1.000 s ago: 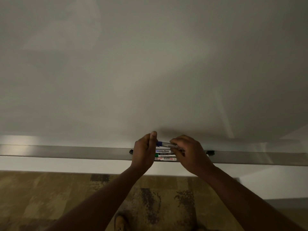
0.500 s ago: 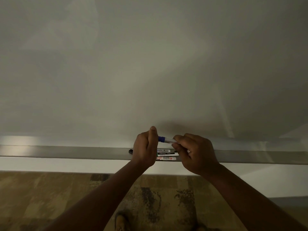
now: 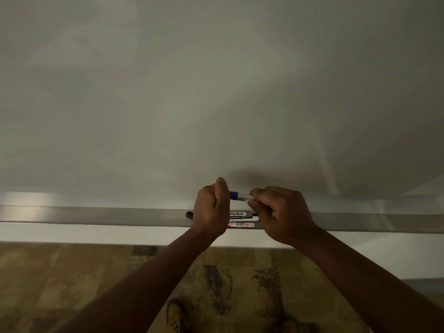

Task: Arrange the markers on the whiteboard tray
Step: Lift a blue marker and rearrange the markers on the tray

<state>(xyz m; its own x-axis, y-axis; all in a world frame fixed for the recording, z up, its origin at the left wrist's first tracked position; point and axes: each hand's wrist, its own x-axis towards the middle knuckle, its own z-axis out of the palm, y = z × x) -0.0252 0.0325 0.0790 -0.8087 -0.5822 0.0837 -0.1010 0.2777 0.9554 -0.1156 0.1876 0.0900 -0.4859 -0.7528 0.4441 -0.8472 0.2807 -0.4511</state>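
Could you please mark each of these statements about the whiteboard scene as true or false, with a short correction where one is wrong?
1. Both hands hold the blue marker above the tray. True: the left hand grips its blue end and the fingers of the right hand pinch the other.
2. The tray holds no markers. False: several lie on it between the hands, among them a red-labelled marker.
3. The blue marker rests flat on the tray. False: it is held clear above the tray, in front of the whiteboard.
4. The black cap lies on the tray left of the left hand. True.
5. The floor below is bare white tile. False: it is a patterned brown carpet.
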